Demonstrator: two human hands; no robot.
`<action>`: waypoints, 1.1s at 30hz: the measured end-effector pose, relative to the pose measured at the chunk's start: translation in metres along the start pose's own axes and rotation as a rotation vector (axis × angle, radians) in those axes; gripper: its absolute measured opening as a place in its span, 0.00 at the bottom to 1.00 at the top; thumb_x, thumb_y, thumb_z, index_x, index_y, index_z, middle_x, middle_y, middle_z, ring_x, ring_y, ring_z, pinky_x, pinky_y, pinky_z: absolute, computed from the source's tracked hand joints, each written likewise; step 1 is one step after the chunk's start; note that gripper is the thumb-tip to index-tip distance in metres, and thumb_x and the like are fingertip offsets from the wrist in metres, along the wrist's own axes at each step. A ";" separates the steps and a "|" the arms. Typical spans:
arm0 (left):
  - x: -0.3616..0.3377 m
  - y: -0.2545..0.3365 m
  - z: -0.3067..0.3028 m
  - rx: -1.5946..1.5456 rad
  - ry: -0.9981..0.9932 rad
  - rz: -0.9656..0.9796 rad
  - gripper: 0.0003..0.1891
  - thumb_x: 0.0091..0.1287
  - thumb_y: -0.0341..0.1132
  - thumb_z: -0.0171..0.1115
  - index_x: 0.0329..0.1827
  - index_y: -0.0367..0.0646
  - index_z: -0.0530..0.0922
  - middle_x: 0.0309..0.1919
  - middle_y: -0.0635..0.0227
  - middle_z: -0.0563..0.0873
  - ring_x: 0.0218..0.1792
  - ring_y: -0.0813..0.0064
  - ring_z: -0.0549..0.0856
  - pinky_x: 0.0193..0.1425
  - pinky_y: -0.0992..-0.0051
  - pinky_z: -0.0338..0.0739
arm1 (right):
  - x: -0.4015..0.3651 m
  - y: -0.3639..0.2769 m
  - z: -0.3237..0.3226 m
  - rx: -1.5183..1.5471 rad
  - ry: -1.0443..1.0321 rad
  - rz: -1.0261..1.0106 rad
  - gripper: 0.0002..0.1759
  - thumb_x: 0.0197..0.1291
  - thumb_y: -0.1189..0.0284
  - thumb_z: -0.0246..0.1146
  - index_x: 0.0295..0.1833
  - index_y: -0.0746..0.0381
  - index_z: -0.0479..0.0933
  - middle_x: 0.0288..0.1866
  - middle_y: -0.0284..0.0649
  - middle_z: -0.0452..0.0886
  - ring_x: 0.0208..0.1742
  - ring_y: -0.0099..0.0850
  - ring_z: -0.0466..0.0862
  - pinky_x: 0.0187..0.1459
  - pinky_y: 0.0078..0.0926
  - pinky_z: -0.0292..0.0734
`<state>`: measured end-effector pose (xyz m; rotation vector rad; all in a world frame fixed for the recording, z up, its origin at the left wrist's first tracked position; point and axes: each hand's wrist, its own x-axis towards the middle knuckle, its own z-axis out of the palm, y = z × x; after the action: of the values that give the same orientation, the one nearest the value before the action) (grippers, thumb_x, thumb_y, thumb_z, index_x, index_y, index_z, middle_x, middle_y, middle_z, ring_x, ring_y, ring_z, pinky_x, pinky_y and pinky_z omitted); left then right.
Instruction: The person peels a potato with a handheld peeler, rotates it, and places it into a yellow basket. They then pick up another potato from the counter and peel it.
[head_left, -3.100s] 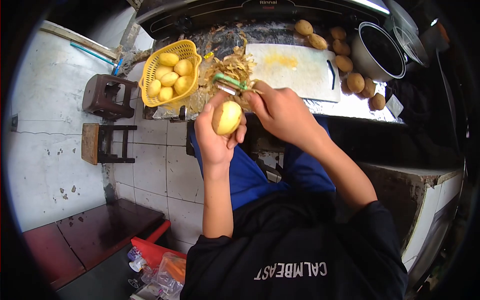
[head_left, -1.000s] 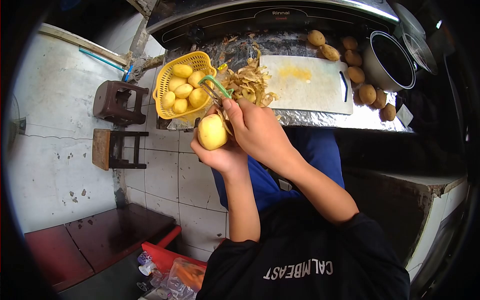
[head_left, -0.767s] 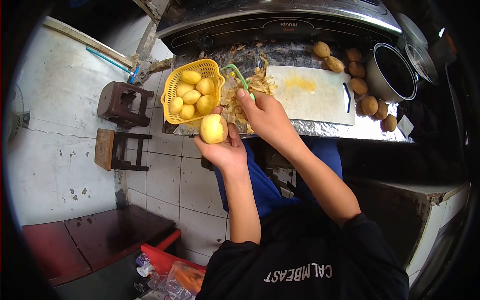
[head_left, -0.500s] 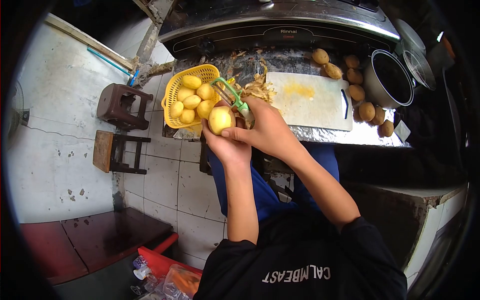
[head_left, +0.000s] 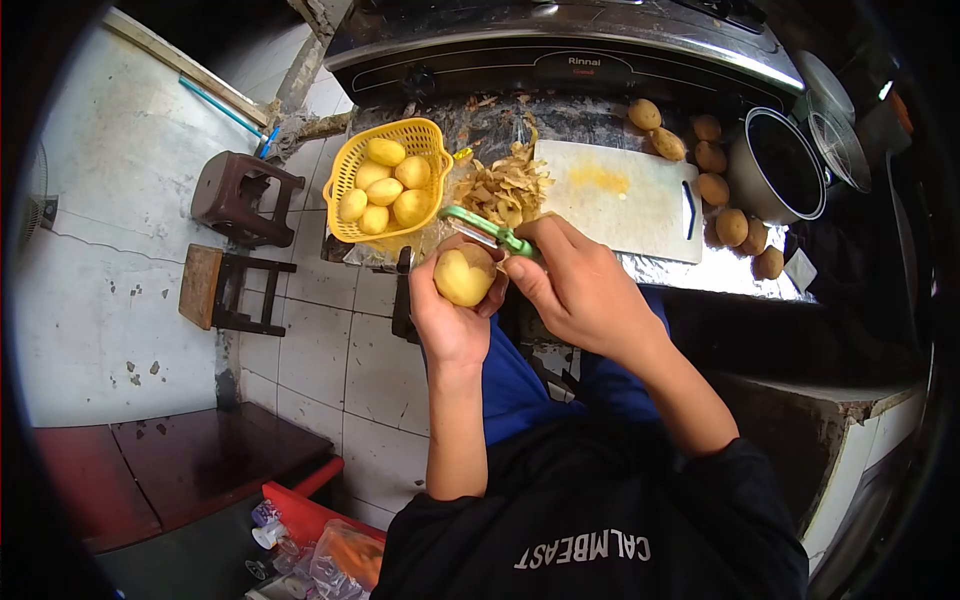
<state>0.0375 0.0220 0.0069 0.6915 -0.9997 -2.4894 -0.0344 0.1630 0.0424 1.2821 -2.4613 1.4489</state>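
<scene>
A partly peeled potato (head_left: 464,277) rests in my left hand (head_left: 448,325), whose fingers curl round it. My right hand (head_left: 590,285) grips a green-handled peeler (head_left: 485,228), its blade close to the potato's upper side; whether the blade touches cannot be made out. Beyond my left hand stands a yellow plastic basket (head_left: 335,205) holding several peeled potatoes (head_left: 383,192). A heap of brown peelings (head_left: 508,188) lies between the basket and a white cutting board (head_left: 640,215), which has a yellowish stain.
Several unpeeled potatoes (head_left: 732,226) sit along the board's right side, beside a metal pot (head_left: 755,180). A black stove (head_left: 480,75) runs along the back. On the floor at left are a brown plastic stool (head_left: 230,200) and a small wooden-topped stool (head_left: 203,288).
Both hands have come down and nearer to my body, away from the basket. The potato has turned in my left hand, and the peeler now lies flatter, above it.
</scene>
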 end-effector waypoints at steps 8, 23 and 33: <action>-0.015 0.001 0.017 0.044 0.005 0.195 0.28 0.73 0.57 0.37 0.44 0.41 0.78 0.31 0.65 0.84 0.27 0.78 0.79 0.20 0.82 0.65 | -0.026 -0.016 0.012 -0.200 -0.035 -0.054 0.17 0.73 0.61 0.56 0.36 0.62 0.68 0.22 0.43 0.78 0.18 0.44 0.80 0.19 0.38 0.76; -0.023 0.001 0.025 0.026 0.134 0.407 0.26 0.68 0.52 0.39 0.42 0.36 0.76 0.34 0.58 0.83 0.37 0.67 0.81 0.43 0.68 0.76 | -0.011 -0.025 0.015 -0.125 -0.027 -0.010 0.18 0.72 0.59 0.56 0.35 0.63 0.70 0.17 0.44 0.78 0.16 0.45 0.80 0.18 0.40 0.75; -0.007 0.007 0.016 -0.010 0.169 0.382 0.31 0.67 0.57 0.41 0.46 0.34 0.78 0.35 0.56 0.85 0.31 0.68 0.82 0.24 0.77 0.71 | -0.003 -0.018 0.018 -0.129 -0.019 -0.011 0.18 0.72 0.60 0.56 0.35 0.64 0.70 0.14 0.46 0.76 0.16 0.47 0.80 0.18 0.41 0.75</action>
<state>0.0349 0.0293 0.0244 0.6291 -0.9548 -2.0697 -0.0139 0.1475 0.0439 1.2883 -2.5089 1.2572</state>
